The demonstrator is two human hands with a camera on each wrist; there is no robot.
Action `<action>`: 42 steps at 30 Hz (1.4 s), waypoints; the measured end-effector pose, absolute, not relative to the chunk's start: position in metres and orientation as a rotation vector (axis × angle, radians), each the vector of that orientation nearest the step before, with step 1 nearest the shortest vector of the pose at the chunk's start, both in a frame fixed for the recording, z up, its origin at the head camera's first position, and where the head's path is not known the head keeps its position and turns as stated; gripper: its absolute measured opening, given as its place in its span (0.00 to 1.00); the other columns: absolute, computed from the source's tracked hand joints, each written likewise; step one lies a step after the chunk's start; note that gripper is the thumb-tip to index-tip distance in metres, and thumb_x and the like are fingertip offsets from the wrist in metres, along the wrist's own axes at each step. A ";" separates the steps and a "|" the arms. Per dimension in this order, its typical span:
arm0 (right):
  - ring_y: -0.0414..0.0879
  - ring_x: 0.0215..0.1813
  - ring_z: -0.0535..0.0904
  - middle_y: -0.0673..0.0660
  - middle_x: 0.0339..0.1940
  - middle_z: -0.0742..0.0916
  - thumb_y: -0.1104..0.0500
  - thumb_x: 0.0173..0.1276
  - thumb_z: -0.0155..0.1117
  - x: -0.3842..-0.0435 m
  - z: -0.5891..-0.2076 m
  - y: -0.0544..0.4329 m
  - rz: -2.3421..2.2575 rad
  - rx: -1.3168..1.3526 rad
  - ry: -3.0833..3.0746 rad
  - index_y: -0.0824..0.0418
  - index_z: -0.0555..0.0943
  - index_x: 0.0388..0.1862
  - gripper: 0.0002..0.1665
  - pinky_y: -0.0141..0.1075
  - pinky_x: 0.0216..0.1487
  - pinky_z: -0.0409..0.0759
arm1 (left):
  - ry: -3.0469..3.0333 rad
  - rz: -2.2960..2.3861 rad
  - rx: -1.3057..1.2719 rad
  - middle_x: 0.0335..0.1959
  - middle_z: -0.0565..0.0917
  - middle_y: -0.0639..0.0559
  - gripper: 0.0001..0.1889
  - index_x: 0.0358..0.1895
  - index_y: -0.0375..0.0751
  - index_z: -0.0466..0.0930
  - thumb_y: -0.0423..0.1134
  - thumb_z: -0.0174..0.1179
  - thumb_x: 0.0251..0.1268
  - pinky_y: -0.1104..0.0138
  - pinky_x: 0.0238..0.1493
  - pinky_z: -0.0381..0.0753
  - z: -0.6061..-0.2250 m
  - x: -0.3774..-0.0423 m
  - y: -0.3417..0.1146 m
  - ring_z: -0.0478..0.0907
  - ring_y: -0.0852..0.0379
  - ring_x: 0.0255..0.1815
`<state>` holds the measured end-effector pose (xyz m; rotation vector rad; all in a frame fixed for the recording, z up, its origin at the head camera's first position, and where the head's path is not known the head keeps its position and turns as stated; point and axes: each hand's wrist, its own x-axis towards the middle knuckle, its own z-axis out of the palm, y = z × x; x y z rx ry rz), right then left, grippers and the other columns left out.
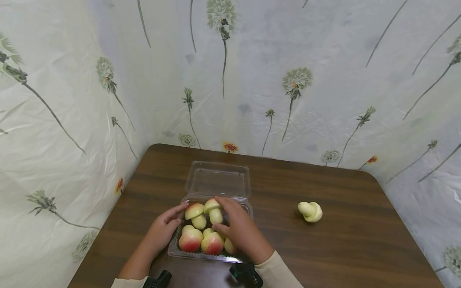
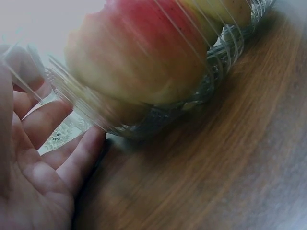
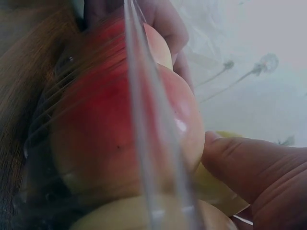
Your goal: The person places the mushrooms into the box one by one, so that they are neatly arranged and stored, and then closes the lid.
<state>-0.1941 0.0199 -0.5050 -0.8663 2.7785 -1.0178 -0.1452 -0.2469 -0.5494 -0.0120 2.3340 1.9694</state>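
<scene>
Packing, I guess: right hand (image 1: 239,225) pinches mushroom-shaped piece (image 1: 216,216) in the box (image 1: 194,255), left hand (image 1: 163,229) at its side, fingers apart; gentle release next?

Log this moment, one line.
left hand: touching clear plastic box | right hand: gripping red-yellow mushroom shape | pale-yellow mushroom shape: outside box

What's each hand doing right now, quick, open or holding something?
Left hand: open, touching the clear plastic clamshell.
Right hand: closed, holding a mushroom-shaped piece.
</scene>
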 end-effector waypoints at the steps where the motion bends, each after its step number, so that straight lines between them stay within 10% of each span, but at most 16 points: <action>1: 0.54 0.78 0.70 0.57 0.76 0.76 0.51 0.64 0.80 -0.194 -0.505 0.020 -1.021 -0.858 2.777 0.53 0.70 0.79 0.47 0.53 0.76 0.73 | 2.332 1.969 -0.012 0.79 0.70 0.50 0.26 0.74 0.50 0.76 0.29 0.49 0.78 0.73 0.63 0.78 -0.549 -0.145 -0.247 0.61 0.48 0.81; 14: 0.54 0.74 0.72 0.58 0.73 0.77 0.51 0.61 0.81 -0.193 -0.503 0.020 -1.073 -0.787 2.741 0.53 0.73 0.76 0.45 0.53 0.73 0.75 | 2.380 1.926 -0.041 0.78 0.71 0.54 0.26 0.73 0.53 0.77 0.30 0.50 0.78 0.63 0.71 0.75 -0.549 -0.145 -0.246 0.61 0.50 0.81; 42: 0.52 0.59 0.84 0.60 0.67 0.80 0.55 0.71 0.70 -0.193 -0.503 0.021 -1.196 -0.782 2.707 0.60 0.78 0.69 0.29 0.44 0.58 0.87 | 2.349 1.966 0.043 0.80 0.69 0.50 0.25 0.74 0.48 0.75 0.29 0.48 0.79 0.72 0.64 0.78 -0.552 -0.146 -0.247 0.60 0.47 0.82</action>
